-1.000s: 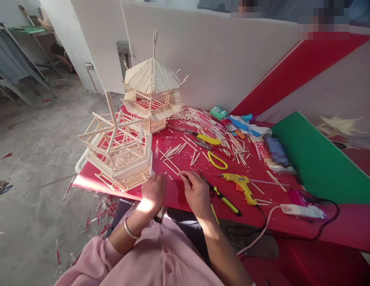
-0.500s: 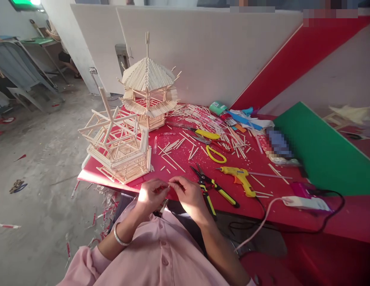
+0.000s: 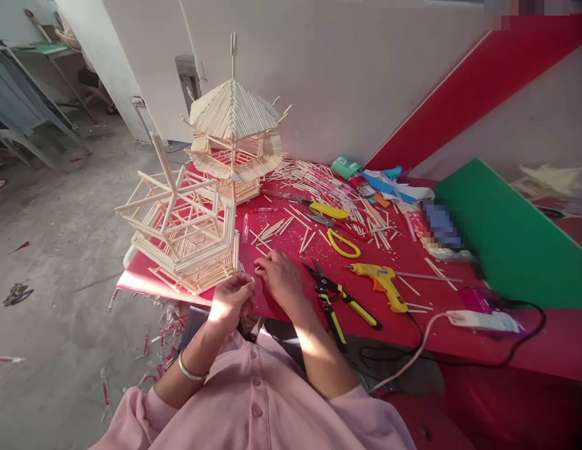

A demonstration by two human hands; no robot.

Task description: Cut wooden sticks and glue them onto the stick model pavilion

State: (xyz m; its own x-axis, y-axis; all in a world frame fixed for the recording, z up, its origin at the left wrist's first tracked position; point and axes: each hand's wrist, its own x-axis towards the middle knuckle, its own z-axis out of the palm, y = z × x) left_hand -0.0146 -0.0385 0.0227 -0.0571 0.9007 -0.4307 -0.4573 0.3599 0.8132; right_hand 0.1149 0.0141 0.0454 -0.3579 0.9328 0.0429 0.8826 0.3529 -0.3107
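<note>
My left hand (image 3: 230, 299) and my right hand (image 3: 280, 279) meet at the near edge of the red table (image 3: 281, 300), fingers pinched together. A thin pale stick seems to run between them, but it is too small to be sure. Just left of my hands stands an unfinished stick frame model (image 3: 182, 234). Behind it a finished stick pavilion (image 3: 234, 140) with a pointed roof stands upright. Black-and-yellow pliers (image 3: 337, 300) lie right of my right hand.
Loose sticks (image 3: 314, 206) are scattered over the table's middle, with a yellow glue gun (image 3: 382, 284) and its cable, yellow scissors (image 3: 342, 245) and a yellow-handled knife (image 3: 326, 211). A green board (image 3: 501, 237) lies at the right. White panels stand behind. Bare floor drops off left.
My hands have drawn back to the near table edge and then shifted left and forward, toward the unfinished frame. The pliers, earlier under my right hand, now lie apart on the table.
</note>
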